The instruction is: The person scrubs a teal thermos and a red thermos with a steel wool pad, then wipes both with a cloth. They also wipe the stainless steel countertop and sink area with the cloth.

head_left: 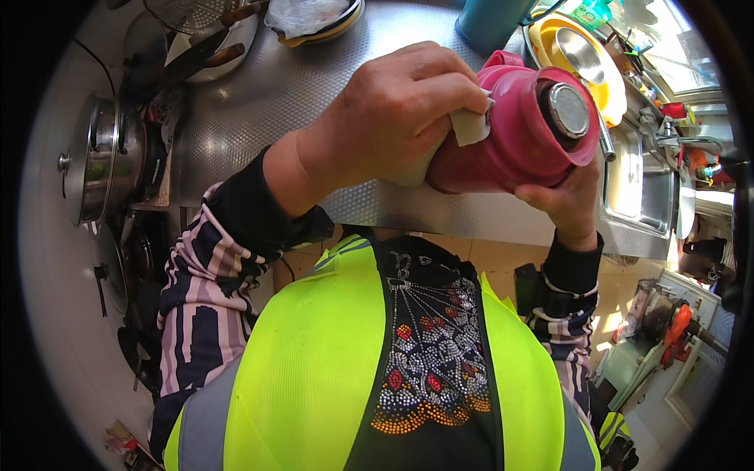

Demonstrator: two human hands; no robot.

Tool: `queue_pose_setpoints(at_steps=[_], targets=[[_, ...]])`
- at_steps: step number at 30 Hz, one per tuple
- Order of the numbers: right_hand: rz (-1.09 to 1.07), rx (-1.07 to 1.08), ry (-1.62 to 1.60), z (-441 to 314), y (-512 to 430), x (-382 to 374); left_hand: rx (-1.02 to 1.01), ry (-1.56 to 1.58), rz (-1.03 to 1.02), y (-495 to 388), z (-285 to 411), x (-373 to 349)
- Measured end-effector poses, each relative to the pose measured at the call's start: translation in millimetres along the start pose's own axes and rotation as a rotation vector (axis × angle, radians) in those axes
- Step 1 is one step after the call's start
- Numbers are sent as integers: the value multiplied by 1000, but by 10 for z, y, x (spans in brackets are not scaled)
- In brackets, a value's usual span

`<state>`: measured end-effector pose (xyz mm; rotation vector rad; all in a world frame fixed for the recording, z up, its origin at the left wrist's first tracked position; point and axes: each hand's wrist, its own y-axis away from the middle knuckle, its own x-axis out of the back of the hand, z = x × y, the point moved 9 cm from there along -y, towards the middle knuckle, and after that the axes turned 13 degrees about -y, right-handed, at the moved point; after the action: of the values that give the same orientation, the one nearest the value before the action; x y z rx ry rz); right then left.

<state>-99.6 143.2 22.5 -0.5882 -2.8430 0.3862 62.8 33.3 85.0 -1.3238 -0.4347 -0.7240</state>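
A pink vacuum flask (506,141) lies tilted in the air above the front of the steel counter, its open rim turned to the right. Inside that rim sits a round silvery piece (568,110), and a pink handle loop shows at the top. My right hand (565,197) supports the flask from beneath near the rim, thumb on its near side. With my left hand (406,112) I pinch a folded white cloth or wipe (470,126) and press it against the flask's side. Part of the wipe hangs below my left palm.
The dimpled steel counter (253,118) spans the front. A teal jug (492,23) stands behind the flask, near a yellow basin (609,91) with a steel bowl (580,56). The sink (645,182) lies right. Stacked plates (318,35), wooden-handled utensils (227,56) and a steel pot (109,159) are left.
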Motion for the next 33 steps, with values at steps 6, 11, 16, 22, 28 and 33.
queue_pose_setpoints(at_steps=[6, 11, 16, 22, 28, 33], targets=[[29, 16, 53, 3, -14, 16, -61, -35, 50, -144, -47, -16], [50, 3, 90, 17, 10, 38, -143, -97, -15, -132, 132, -20], [55, -11, 89, 36, 14, 36, -133, -43, 16, -71, 391, -6], [41, 31, 54, 6, -8, -16, -150, -92, 43, 28, 589, -44], [33, 21, 45, 3, -13, -18, -234, -120, 31, 25, 537, -28], [45, -2, 70, 34, 12, 40, -245, -114, 13, -46, 358, 16]])
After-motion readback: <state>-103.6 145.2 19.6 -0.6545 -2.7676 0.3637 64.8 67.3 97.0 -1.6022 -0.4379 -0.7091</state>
